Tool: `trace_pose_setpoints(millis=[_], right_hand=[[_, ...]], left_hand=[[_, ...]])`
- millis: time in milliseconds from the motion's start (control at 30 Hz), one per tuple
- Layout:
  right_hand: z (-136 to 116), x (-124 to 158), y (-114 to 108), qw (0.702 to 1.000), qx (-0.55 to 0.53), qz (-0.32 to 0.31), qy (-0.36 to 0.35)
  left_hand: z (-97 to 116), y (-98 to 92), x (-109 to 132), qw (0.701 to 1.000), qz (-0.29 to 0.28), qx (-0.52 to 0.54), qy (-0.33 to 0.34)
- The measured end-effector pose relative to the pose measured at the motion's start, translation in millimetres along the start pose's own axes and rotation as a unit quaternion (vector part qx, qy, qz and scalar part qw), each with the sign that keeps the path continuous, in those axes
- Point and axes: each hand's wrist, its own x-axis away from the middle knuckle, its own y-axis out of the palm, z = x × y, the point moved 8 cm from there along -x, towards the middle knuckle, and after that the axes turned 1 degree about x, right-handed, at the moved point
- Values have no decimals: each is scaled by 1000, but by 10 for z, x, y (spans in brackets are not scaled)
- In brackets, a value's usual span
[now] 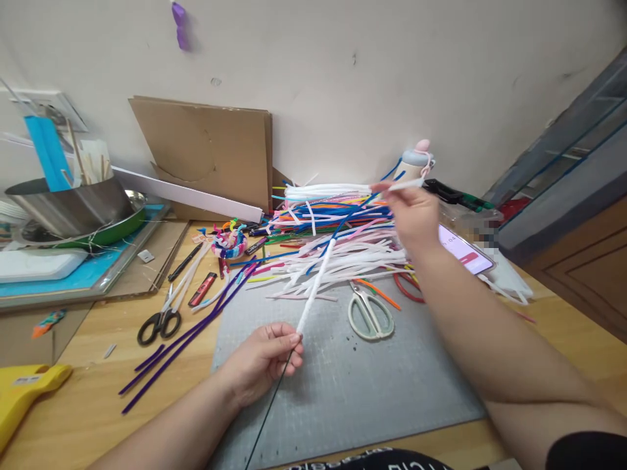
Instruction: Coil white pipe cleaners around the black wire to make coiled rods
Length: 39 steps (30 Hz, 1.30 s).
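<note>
At 7 o'clock I see the left hand pinching a stick, white mid-length, thin and dark below, slanting toward 1; at 6, cut-off lettering on a shirt; at 2, the right hand grasping a white strip; at 3, a phone showing "04".

Far left, the pot sat in the pan, and to their right the cardboard stood up against the wall! Across the middle, a heap of pipe cleaners sprawled over the far part of the mat, with the bottle behind on the right and the phone out to the right. Nearer, 1 pair of scissors lay on the mat; a 2nd pair lay left, on the table. Over the mat, the rod slanted from the left hand, near, towards the right hand, far!
</note>
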Motion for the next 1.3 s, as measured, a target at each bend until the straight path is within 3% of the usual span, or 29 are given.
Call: trace_pose_setpoints(millis=[100,167,233,267,300,367,400,433,500,733,933,1133,1300], right_hand=[[-462,-187,-331,994,-47,102,-18],[-860,-145,-517,986,-61,153,-35],[-1236,8,-568,988,-16,147,-42],[-1407,116,-528,991,19,118,-57],[-1549,232,-358,995,49,19,-80],[-1751,616,67,963,42,-215,-157],[-1752,844,261,931,38,-323,-163],[-1713,1036,395,906,52,-388,-163],[-1604,1293,561,878,81,-443,-163],[-1485,1500,683,882,83,-416,-208],[-1446,1495,681,917,63,-367,-147],[-1452,1543,718,929,54,-352,-104],[-1418,1602,753,927,-27,-365,-80]], left_hand=[[-14,7,-6,1000,-1,1,-1],[-25,4,-8,1000,2,1,-1],[-32,-2,-7,1000,7,-1,0],[-34,-5,-5,1000,10,-2,0],[-35,-8,-4,1000,12,-3,0],[-40,-3,1,1000,8,-3,-2],[-43,2,5,1000,4,-2,-4],[-47,6,9,1000,1,1,-7],[-56,7,20,1000,-2,4,-14],[-99,14,55,998,-5,10,-55],[-125,23,53,998,-12,8,-61],[-128,38,61,998,-6,13,-66],[-142,53,78,996,-10,35,-78]])
